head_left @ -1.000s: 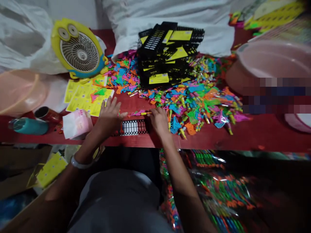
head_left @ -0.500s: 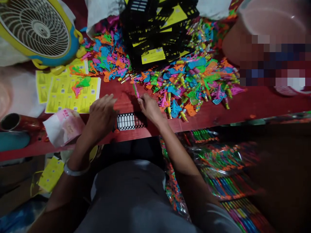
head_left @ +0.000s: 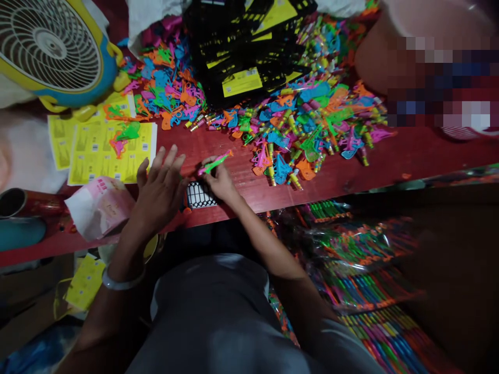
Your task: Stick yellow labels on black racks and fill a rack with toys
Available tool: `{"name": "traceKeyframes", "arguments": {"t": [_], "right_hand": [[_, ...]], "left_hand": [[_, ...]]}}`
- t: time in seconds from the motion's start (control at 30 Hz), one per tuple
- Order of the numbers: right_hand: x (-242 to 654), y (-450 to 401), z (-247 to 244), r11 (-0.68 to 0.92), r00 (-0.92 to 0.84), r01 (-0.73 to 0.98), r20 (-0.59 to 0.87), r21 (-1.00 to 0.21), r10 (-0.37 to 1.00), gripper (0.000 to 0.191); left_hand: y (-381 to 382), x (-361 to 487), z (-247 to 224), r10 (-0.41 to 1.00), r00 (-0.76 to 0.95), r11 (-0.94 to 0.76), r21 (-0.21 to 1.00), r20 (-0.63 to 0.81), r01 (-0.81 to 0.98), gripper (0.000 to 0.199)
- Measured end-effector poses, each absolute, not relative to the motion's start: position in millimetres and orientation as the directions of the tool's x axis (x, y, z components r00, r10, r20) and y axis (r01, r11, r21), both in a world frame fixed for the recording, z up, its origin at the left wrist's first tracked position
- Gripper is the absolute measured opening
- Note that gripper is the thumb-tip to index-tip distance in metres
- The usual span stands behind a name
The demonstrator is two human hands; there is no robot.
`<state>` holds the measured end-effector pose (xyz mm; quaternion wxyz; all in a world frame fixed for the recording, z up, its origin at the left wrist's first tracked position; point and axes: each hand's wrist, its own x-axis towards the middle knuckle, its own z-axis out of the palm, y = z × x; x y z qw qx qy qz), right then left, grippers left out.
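My right hand pinches a slim pink and green plastic toy piece with an orange tip, held tilted just above the table. Right below it lies a small black plastic grid frame with white showing through, near the table's front edge. My right hand covers the frame's right end. At the frame's left end, my left hand is back up with its fingers stretched and apart. Its thumb side is shadowed, and a bit of orange shows beside it at the frame's corner.
Behind the hands is a heap of colourful plastic pieces, with black frames and yellow cards stacked on it. Yellow printed sheets, a fan and a pink packet lie left. A pink tub stands right; bagged goods sit below.
My right hand has come left and nearer the grid frame, and the pink and green piece has turned from upright to slanting. My left hand's fingers have spread wider. The view has shifted slightly.
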<state>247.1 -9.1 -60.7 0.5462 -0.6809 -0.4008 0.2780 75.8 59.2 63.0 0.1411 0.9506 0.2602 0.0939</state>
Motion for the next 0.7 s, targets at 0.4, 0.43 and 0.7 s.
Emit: {"name": "traceKeyframes", "arguments": {"t": [0.4, 0.43, 0.7], "right_hand": [[230.2, 5.1, -52.0, -0.127, 0.284, 0.553, 0.043, -0.824, 0.958, 0.022], [231.0, 4.6, -52.8, -0.125, 0.284, 0.56, 0.049, -0.819, 0.958, 0.022], [237.2, 1.1, -59.4, 0.001, 0.15, 0.596, 0.113, -0.803, 0.982, 0.035]], "left_hand": [[58.1, 75.4, 62.3, 0.534, 0.84, -0.81, 0.347, 0.1, 0.473, 0.056], [58.2, 75.4, 62.3, 0.535, 0.839, -0.808, 0.351, 0.101, 0.473, 0.057], [60.2, 76.1, 62.5, 0.528, 0.844, -0.813, 0.345, 0.097, 0.469, 0.056]]}}
